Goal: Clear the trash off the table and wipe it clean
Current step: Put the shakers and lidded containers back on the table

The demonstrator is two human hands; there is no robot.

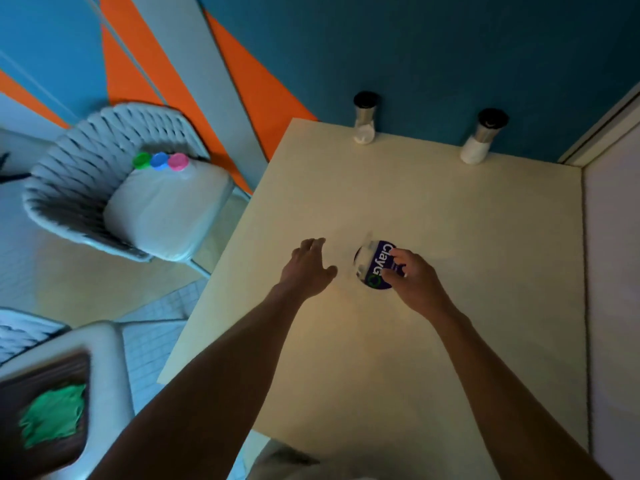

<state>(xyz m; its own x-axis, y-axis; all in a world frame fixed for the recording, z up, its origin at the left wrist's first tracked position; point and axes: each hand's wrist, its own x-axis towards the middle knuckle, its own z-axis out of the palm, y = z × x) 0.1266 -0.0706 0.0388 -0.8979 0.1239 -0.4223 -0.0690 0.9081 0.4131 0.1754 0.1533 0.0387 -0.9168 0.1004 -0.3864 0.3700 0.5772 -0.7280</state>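
Centrally, wrapper: a dark blue round piece (376, 265) with white lettering is seen lying on the counter, near the middle; the lettering is partly covered by the right hand, and a pale blurred edge on its left side cannot be made out.
Right hand: the right hand (414, 277) is laid over the wrapper's right part, with the fingers (398, 258) curled onto it and pinching it.
Left hand: the left hand (308, 268) is held just left of the wrapper, apart from it, fingers spread and relaxed, nothing grasped; whether the counter is touched cannot be told.
Counter: the cream counter (433, 209) is cut off at the lower edge by the forearms.
Shakers: two shakers, one (364, 117) and another (483, 136), are stood at the far edge against the teal wall, well apart.
Chair: a woven grey chair (114, 188) is placed to the left, with green, blue and pink caps (160, 161) seen on its cushion; what lies beneath them is unclear.
Green cloth: a crumpled green cloth (52, 415) is seen in a dark, blurred container at lower left.
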